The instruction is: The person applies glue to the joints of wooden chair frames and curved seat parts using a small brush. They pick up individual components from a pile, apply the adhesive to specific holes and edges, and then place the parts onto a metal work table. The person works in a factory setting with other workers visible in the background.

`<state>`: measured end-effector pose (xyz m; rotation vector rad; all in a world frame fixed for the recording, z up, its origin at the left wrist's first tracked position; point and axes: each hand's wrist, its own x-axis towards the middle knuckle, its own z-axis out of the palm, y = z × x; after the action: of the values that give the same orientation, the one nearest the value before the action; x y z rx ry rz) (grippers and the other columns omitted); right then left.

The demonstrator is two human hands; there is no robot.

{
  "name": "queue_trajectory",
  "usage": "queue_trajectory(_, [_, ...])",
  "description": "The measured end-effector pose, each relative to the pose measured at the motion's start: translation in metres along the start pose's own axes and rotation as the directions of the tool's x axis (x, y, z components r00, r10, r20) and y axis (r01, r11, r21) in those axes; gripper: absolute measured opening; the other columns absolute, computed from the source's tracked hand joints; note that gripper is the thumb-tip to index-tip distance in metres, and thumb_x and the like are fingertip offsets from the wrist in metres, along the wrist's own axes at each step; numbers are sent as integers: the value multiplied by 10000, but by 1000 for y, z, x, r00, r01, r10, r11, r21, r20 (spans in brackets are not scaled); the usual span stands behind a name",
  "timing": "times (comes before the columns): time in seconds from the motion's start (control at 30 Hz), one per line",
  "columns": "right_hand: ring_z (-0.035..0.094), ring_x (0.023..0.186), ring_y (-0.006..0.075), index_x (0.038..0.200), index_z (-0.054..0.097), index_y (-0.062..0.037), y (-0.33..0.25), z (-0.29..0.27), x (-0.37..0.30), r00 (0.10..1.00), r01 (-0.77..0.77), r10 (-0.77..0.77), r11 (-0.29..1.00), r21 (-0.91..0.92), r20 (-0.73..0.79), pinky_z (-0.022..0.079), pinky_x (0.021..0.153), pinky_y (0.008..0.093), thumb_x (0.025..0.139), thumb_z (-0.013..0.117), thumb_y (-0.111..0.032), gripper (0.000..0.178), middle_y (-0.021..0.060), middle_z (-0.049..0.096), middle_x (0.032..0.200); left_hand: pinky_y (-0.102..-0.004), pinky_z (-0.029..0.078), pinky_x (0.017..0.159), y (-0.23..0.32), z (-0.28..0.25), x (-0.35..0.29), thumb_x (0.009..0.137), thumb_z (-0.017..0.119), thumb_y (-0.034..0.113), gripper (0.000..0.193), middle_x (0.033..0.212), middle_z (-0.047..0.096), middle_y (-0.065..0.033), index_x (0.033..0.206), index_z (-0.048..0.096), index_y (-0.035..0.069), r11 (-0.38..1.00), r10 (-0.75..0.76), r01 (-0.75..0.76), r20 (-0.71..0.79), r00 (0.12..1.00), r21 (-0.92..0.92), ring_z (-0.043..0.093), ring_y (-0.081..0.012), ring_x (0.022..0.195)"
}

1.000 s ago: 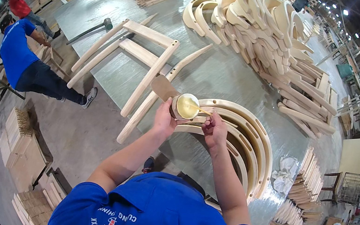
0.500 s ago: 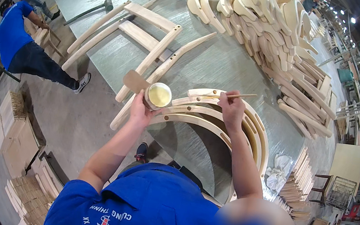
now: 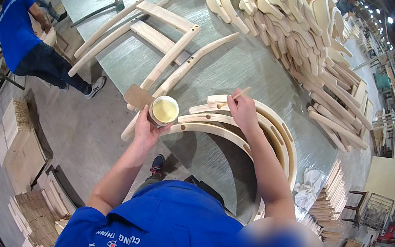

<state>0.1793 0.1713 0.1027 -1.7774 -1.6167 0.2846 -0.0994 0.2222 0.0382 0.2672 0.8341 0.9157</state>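
Observation:
My left hand (image 3: 147, 130) is closed around a round cup (image 3: 165, 110) of pale yellow liquid, with a flat brown wooden piece (image 3: 137, 97) sticking out at its left. My right hand (image 3: 244, 111) pinches a thin wooden stick (image 3: 243, 92). The stick's lower end is close to a hole near the left end of a curved wooden rail (image 3: 262, 109); whether it touches is unclear. Several such bent rails lie nested on the metal-topped table (image 3: 226, 71), with holes in their upper faces. My right forearm covers part of them.
Beyond my left hand lie two joined wooden frames (image 3: 167, 19) and a mallet (image 3: 118, 4). Curved wooden parts (image 3: 296, 20) are piled at the far right, beside a stack of straight pieces (image 3: 339, 107). A white cloth (image 3: 307, 188) lies right. A person in blue (image 3: 15, 32) bends at left.
My right hand has shifted left along the rails with the stick, which now stands more steeply. The cup in my left hand has moved slightly left and down.

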Motion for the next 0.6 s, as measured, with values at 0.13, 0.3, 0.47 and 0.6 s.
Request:
queue_trajectory(0.13, [557, 680, 386, 811, 495, -24, -9, 5, 3, 998, -4, 3, 1000, 2, 62, 430, 612, 435, 857, 559, -132, 134, 190, 556, 690, -601, 439, 913, 0, -5, 1, 985, 284, 357, 444, 1338, 437, -122, 1303, 388, 66, 1000, -1, 1, -2, 1000, -24, 468, -322, 1199])
queue_trajectory(0.3, [558, 705, 397, 826, 500, -19, -7, -4, 6, 993, -55, 55, 998, -6, 101, 435, 628, 443, 862, 546, -138, 133, 198, 558, 699, -593, 440, 921, -2, -2, -4, 985, 282, 363, 446, 1338, 438, -126, 1298, 397, 67, 1000, -8, 8, -9, 1000, -20, 468, -322, 1199])
queue_trajectory(0.47, [558, 712, 392, 813, 501, -16, -8, -4, 8, 990, -60, 59, 998, 4, 124, 436, 636, 438, 855, 552, -141, 142, 199, 560, 705, -587, 440, 927, -3, -4, -5, 985, 280, 361, 444, 1343, 431, -130, 1299, 393, 68, 1000, -7, 7, -25, 1000, -13, 467, -323, 1199])
queue_trajectory(0.6, [564, 718, 382, 811, 506, -23, -8, -2, 8, 992, -10, 2, 998, 57, 124, 436, 643, 435, 847, 562, -146, 140, 190, 568, 720, -580, 448, 919, -4, 0, -5, 986, 278, 362, 445, 1346, 427, -128, 1301, 388, 68, 999, -24, 24, -10, 1000, -24, 470, -324, 1196])
